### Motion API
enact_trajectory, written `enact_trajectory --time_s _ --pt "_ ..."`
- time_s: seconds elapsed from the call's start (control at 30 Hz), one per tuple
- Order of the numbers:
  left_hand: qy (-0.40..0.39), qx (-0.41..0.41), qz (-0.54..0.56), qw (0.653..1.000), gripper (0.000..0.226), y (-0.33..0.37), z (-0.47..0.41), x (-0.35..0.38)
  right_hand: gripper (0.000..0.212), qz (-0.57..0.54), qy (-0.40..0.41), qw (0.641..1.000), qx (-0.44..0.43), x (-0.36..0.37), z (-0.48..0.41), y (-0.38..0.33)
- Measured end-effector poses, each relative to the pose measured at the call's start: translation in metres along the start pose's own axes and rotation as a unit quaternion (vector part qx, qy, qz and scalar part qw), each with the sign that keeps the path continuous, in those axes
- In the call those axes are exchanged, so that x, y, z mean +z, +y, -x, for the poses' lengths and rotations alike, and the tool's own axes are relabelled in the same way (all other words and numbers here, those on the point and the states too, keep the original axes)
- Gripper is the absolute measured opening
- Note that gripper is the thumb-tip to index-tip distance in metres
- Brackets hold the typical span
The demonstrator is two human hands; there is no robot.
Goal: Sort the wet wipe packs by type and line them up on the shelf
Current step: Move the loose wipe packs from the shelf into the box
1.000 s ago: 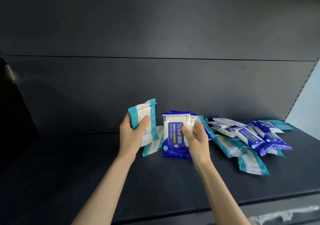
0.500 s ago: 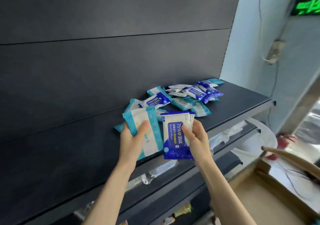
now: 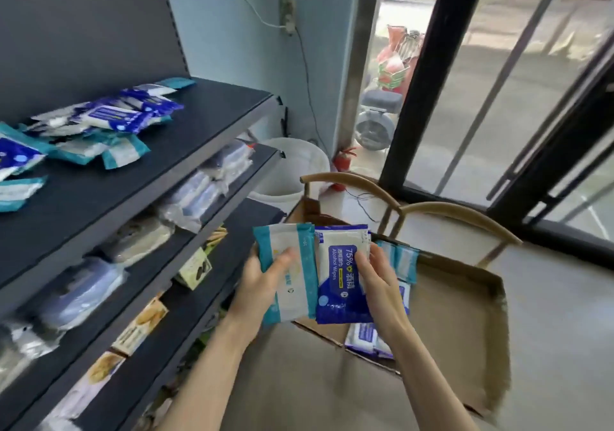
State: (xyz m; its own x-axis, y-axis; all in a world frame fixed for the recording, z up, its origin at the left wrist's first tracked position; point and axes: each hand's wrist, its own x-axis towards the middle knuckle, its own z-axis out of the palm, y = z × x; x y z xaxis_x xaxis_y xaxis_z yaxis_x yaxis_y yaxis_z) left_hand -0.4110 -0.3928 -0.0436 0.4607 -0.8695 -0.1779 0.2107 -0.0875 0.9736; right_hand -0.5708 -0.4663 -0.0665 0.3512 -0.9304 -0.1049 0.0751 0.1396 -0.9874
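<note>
Head view, single entry. Left hand (image 3: 259, 285): grip curled round a teal-edged pack (image 3: 299, 292), thumb across its face. Right hand (image 3: 382, 287): grip pinching a blue alcohol-wipe pack (image 3: 335, 297); whether more sit behind it is unclear. Both packs are held side by side above the cardboard box (image 3: 458, 314). Unsorted pile (image 3: 109, 121): on the shelf (image 3: 149, 178), up and left of the box. Handling note: keep one type per hand, then stand each type in its own row.

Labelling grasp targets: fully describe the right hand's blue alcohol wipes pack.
The blue alcohol wipes pack is a glossy soft pouch, white above, dark blue below, printed "75%" and "Alcohol Wipes". Held upright facing the camera by the right hand, thumb on its label, it borders the teal pack and hangs over the cardboard box.
</note>
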Motion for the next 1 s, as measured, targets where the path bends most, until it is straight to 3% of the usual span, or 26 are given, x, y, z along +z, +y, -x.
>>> enact_trajectory --time_s 0.13,0.37,0.7,1.0 --pt "-0.068 -0.062 -0.025 0.995 0.029 -0.053 0.001 0.088 0.02 -0.014 0.07 0.996 0.045 -0.094 0.016 0.023" --pt "-0.123 -0.145 -0.04 0.981 0.031 -0.102 -0.022 0.178 0.037 0.017 0.142 0.986 0.086 -0.189 0.008 0.042" --pt "-0.143 -0.21 -0.082 0.964 0.027 -0.156 -0.151 0.23 0.037 0.013 0.203 0.966 0.157 -0.239 -0.105 0.095" --pt "-0.129 -0.247 -0.167 0.946 0.021 -0.252 -0.295 0.269 0.035 0.029 0.274 0.929 0.248 -0.27 -0.236 0.187"
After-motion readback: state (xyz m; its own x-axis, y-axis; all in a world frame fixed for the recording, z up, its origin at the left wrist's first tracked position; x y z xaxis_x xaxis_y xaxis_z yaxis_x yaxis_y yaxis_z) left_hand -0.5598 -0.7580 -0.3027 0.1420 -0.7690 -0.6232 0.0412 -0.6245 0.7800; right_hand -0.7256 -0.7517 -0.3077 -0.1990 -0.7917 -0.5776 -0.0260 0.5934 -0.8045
